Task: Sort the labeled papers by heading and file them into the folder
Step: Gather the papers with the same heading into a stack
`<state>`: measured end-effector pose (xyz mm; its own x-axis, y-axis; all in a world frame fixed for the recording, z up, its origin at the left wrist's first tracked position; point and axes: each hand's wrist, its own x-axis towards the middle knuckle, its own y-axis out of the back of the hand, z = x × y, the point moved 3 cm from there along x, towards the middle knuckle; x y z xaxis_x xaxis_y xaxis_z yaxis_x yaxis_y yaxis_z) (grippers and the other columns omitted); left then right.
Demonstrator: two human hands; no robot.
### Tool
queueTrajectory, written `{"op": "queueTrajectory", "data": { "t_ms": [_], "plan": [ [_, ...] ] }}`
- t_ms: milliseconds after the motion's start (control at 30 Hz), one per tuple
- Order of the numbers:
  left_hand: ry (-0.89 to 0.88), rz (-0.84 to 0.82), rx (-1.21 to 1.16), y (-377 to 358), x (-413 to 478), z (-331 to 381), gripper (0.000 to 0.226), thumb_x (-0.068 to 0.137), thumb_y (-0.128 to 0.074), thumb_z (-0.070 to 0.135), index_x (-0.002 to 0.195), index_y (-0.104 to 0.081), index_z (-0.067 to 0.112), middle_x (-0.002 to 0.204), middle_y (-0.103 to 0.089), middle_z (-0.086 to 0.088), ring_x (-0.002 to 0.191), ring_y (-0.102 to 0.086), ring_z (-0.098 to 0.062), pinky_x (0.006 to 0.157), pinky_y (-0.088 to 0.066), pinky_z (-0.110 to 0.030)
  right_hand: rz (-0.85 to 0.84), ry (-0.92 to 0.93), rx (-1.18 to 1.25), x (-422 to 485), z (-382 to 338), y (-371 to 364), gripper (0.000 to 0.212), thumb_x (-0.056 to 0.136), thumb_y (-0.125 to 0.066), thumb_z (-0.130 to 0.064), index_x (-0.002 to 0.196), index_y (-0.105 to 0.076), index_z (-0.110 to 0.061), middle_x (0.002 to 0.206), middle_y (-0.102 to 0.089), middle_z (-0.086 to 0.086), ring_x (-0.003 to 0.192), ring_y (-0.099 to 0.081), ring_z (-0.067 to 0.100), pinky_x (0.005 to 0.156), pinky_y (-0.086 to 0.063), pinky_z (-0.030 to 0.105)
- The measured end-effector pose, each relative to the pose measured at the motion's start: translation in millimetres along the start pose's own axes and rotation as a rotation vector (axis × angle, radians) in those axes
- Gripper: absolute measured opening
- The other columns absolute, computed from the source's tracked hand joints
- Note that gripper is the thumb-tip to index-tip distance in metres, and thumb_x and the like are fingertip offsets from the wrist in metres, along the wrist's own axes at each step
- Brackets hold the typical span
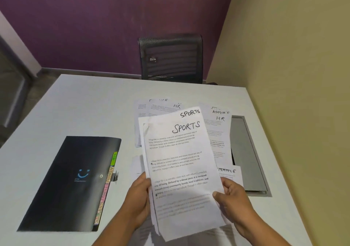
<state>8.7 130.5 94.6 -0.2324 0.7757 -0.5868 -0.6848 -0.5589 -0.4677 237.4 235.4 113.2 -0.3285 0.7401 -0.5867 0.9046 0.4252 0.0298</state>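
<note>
I hold a small stack of SPORTS papers (181,162) upright above the white table (85,103). My left hand (137,202) grips the stack's lower left edge and my right hand (230,198) grips its lower right edge. Two sheets headed SPORTS show, one behind the other. A black expanding folder (72,185) lies shut to the left, with coloured tabs (106,190) along its right side. Behind the stack lie loose papers: an HR sheet (170,107), a pile with ADMIN and HR headings (219,124), and a FINANCE sheet (230,173) near my right hand.
A grey recessed cable tray (246,154) is set in the table at the right, partly under the papers. A black mesh chair (170,58) stands behind the table against the purple wall. A beige wall closes the right side.
</note>
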Motion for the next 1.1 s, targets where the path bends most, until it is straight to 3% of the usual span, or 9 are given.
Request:
{"op": "queueTrajectory", "data": {
  "t_ms": [100,200,367,500,633,767,900,967,1100],
  "plan": [
    [0.002,0.004,-0.043,-4.2,-7.5,7.2,0.04,0.104,-0.036,0.038,0.13,-0.061,0.021,0.125,-0.069,-0.011,0.115,-0.065,-0.032,0.102,-0.046,-0.052,-0.014,0.033,-0.015,0.0,-0.9,-2.9,0.051,0.081,-0.044,0.029,0.113,-0.066,-0.004,0.103,-0.077,0.015,0.088,-0.076,0.031,0.075,-0.061,0.043],
    [-0.12,0.028,0.093,-9.0,-11.9,13.7,0.03,0.099,-0.053,0.017,0.127,-0.059,0.015,0.121,-0.071,-0.009,0.108,-0.069,-0.029,0.094,-0.053,-0.051,-0.041,0.075,-0.009,-2.2,-7.7,-8.1,0.046,0.082,-0.047,0.03,0.108,-0.065,-0.002,0.1,-0.077,0.018,0.065,-0.074,0.017,0.047,-0.053,0.021],
    [-0.212,0.083,0.181,-14.5,-17.1,18.2,0.026,0.093,-0.059,0.002,0.117,-0.064,0.011,0.108,-0.076,-0.008,0.095,-0.074,-0.028,0.074,-0.061,-0.04,-0.052,0.196,-0.057,4.9,-19.1,-13.5,0.026,0.086,-0.069,0.005,0.11,-0.072,-0.005,0.103,-0.078,0.007,0.099,-0.074,0.026,0.087,-0.058,0.036],
    [-0.303,0.095,0.318,-20.6,-17.1,22.4,0.018,0.093,-0.061,0.005,0.106,-0.07,0.012,0.1,-0.078,-0.001,0.091,-0.074,-0.021,0.069,-0.061,-0.031,0.043,0.259,-0.173,11.6,-28.7,-13.3,0.019,0.086,-0.074,-0.01,0.105,-0.076,-0.013,0.092,-0.08,-0.001,0.085,-0.075,0.024,0.069,-0.057,0.033],
    [-0.377,0.08,0.387,-24.5,-12.9,27.0,0.014,0.092,-0.062,0.008,0.101,-0.072,0.012,0.097,-0.078,0.001,0.09,-0.074,-0.017,0.069,-0.06,-0.026,0.129,0.317,-0.172,14.7,-34.6,-13.9,0.025,0.085,-0.076,-0.013,0.109,-0.071,-0.016,0.095,-0.077,-0.008,0.086,-0.074,0.005,0.078,-0.06,0.027],
    [-0.394,0.075,0.452,-22.5,-6.5,28.4,0.019,0.088,-0.069,0.009,0.105,-0.072,0.018,0.098,-0.078,0.006,0.094,-0.073,-0.015,0.073,-0.059,-0.024,0.125,0.34,-0.17,17.4,-37.9,-14.9,0.03,0.082,-0.079,-0.011,0.108,-0.067,-0.021,0.096,-0.075,-0.009,0.087,-0.072,0.006,0.08,-0.056,0.025],
    [-0.423,0.091,0.464,-17.7,-1.8,29.0,0.036,0.082,-0.078,0.008,0.116,-0.068,0.013,0.104,-0.076,-0.002,0.092,-0.074,-0.017,0.07,-0.061,-0.034,0.082,0.374,-0.239,18.4,-38.5,-15.1,0.02,0.083,-0.077,-0.005,0.085,-0.066,-0.022,0.051,-0.063,-0.02,0.043,-0.058,-0.006,0.048,-0.042,0.006],
    [-0.438,0.093,0.476,-18.0,0.0,29.7,0.029,0.082,-0.077,0.006,0.108,-0.071,0.018,0.096,-0.077,0.0,0.086,-0.074,-0.016,0.061,-0.06,-0.03,0.097,0.382,-0.265,21.7,-37.8,-14.8,0.019,0.081,-0.08,-0.009,0.094,-0.071,-0.021,0.066,-0.072,-0.015,0.051,-0.063,-0.004,0.048,-0.044,0.007],
    [-0.468,0.058,0.526,-16.9,3.8,28.6,0.022,0.087,-0.071,0.01,0.106,-0.074,0.021,0.088,-0.078,0.003,0.09,-0.073,-0.014,0.071,-0.058,-0.024,0.087,0.361,-0.334,27.7,-34.5,-16.1,0.02,0.081,-0.08,-0.017,0.097,-0.073,-0.027,0.074,-0.073,-0.017,0.059,-0.064,-0.007,0.057,-0.046,0.014]
  ]
}}
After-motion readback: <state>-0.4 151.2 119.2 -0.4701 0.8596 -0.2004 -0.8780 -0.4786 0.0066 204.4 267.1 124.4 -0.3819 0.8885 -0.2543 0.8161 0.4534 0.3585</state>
